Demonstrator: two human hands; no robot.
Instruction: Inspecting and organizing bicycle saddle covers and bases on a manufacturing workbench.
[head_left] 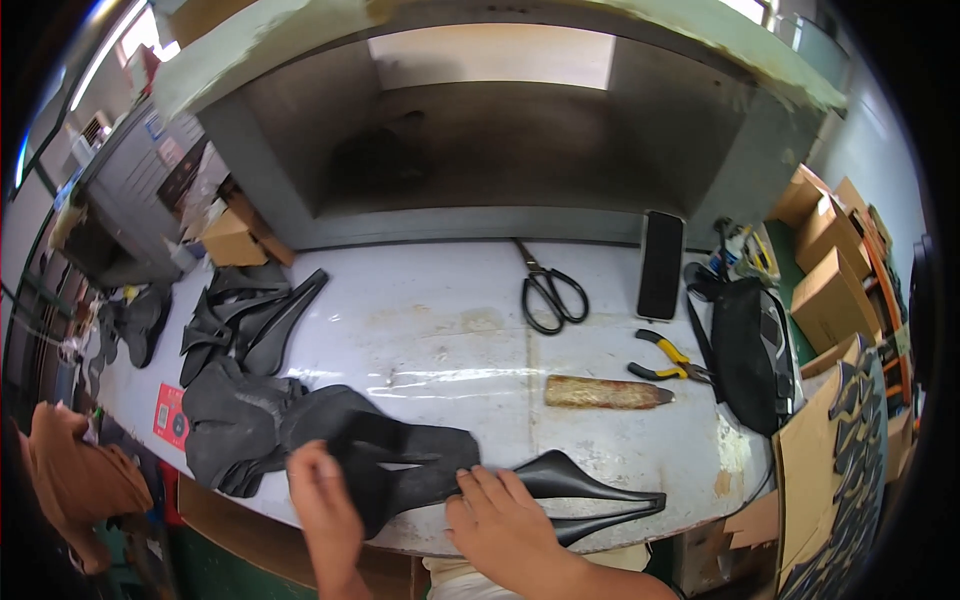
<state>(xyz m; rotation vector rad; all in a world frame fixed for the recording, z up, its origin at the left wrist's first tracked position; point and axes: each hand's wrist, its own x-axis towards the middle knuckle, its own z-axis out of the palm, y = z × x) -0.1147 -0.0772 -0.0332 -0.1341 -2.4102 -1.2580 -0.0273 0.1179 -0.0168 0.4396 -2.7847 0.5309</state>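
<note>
A black bicycle saddle shell (560, 490) lies at the near edge of the pale desk (440, 330), its narrow forked nose pointing to the right. The broad rear end of the shell is covered by a sheet of black cover material (400, 465), which spreads to the left over the desk edge.

The left hand (325, 500) is pressed onto the left part of the cover, the fingers curled down on it; whether the grip is closed around the edge cannot be told. The right hand (505, 525) is laid flat on the shell where cover and shell meet, the fingers spread and resting on the surface, nothing being clasped.

To the left, a heap of further black saddle shells (245, 320) is piled on the desk, and more dark cover pieces (235, 425) are stacked just in front of it. Farther back, black-handled scissors (548, 290) are seen, with a dark flat phone (661, 265) leaning beside them. Yellow-handled pliers (668, 360) and a worn brownish block (605, 392) lie near the middle right.

A black bag (750, 350) stands at the right end of the desk; its contents are hidden. Brown cardboard boxes (830, 265) are stacked beyond it, closed. A cardboard carton (850, 450) at lower right is filled with black saddle shells set on edge. A small box (232, 240) sits at the back left.
</note>
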